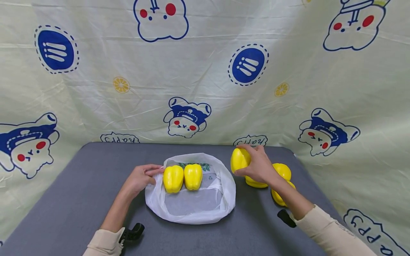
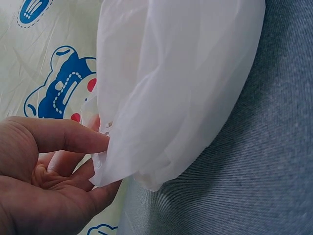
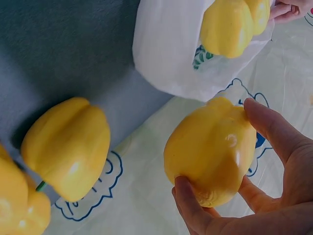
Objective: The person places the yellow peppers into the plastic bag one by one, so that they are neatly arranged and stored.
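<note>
A white plastic bag [image 1: 225,199] stands with its mouth spread wide on the grey table. Two yellow bell peppers [image 1: 173,179] sit side by side within it, toward its left. My left hand [image 1: 141,180] pinches the bag's left rim; in the left wrist view the white film [image 2: 146,107] lies between the fingers. Right of the bag, my right hand [image 1: 258,166] holds another yellow bell pepper [image 3: 210,152] above the table, thumb and fingers around its sides. Beneath that hand, a further pepper [image 3: 68,147] lies on the table, partly hidden in the head view.
More yellow peppers [image 1: 282,171] lie at the table's right side, partly behind my right forearm. A patterned cloth [image 1: 217,99] hangs behind the grey table [image 1: 105,170]. Dark wrist straps [image 1: 132,233] circle both sleeves.
</note>
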A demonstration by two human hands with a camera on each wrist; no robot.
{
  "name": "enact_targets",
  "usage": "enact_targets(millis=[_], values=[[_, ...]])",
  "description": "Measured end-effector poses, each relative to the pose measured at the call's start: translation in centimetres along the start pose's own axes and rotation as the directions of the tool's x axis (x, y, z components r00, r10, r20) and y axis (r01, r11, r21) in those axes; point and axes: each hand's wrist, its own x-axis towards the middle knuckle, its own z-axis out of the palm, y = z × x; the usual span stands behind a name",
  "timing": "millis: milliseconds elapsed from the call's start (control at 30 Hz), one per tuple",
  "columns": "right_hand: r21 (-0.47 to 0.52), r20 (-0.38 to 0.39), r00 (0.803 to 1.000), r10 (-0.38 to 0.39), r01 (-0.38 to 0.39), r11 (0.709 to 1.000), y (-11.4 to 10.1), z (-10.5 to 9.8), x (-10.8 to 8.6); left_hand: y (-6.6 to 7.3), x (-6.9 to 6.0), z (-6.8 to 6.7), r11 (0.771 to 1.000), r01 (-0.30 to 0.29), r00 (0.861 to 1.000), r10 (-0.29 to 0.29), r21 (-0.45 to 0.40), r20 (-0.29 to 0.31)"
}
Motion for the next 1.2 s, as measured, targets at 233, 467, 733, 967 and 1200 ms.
enact_targets(millis=[233,467,733,967,1200], values=[[0.015,0.01,1.0,-0.014,0.014,1.0,-1.5,1.3,0.5,0.0,0.0,-0.1,1.0,-0.001,1.0,0.001,-0.003,0.001],[0.026,0.028,0.999,-0.036,0.036,0.999,-3.0,2.4,1.0,0.0,0.1,0.1,1.0,0.004,1.0,-0.004,-0.02,0.003],[0.044,0.072,0.996,-0.055,0.052,0.998,-4.1,3.6,1.6,0.0,0.1,0.1,1.0,-0.016,1.0,0.016,-0.003,0.003],[0.032,0.093,0.994,-0.063,0.06,0.998,-4.7,4.5,1.7,-0.1,0.2,0.0,1.0,-0.018,1.0,0.018,0.008,-0.001],[0.025,0.1,0.992,-0.074,0.071,0.997,-5.5,4.6,1.6,-0.2,0.2,0.0,1.0,-0.016,1.0,0.016,-0.002,0.004]])
